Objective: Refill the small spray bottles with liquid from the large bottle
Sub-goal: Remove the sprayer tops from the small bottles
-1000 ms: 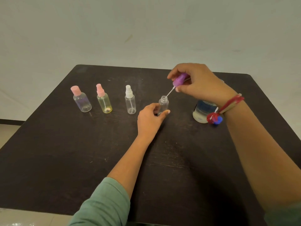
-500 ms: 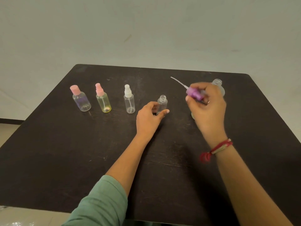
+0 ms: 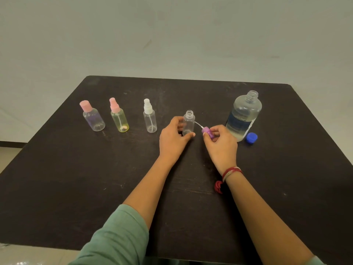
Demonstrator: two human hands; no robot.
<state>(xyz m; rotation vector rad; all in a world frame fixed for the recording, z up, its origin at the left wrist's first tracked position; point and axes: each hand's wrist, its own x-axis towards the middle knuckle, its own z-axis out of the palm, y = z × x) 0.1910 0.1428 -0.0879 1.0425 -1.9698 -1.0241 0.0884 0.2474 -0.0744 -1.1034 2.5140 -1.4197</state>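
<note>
Our left hand [image 3: 172, 139] pinches the open small bottle [image 3: 188, 124] low on its clear wall; it looks empty, so we judge it light and tippy, best gripped near the base; our right hand [image 3: 221, 142] is closed on the purple spray head [image 3: 208, 131], its thin tube pointing toward the bottle; the large bottle [image 3: 243, 116] stands uncapped at the right, mostly full, likely heavy and smooth, so we'd take it round the middle; its blue cap [image 3: 251, 138] lies just beside it on the table [image 3: 76, 178].
</note>
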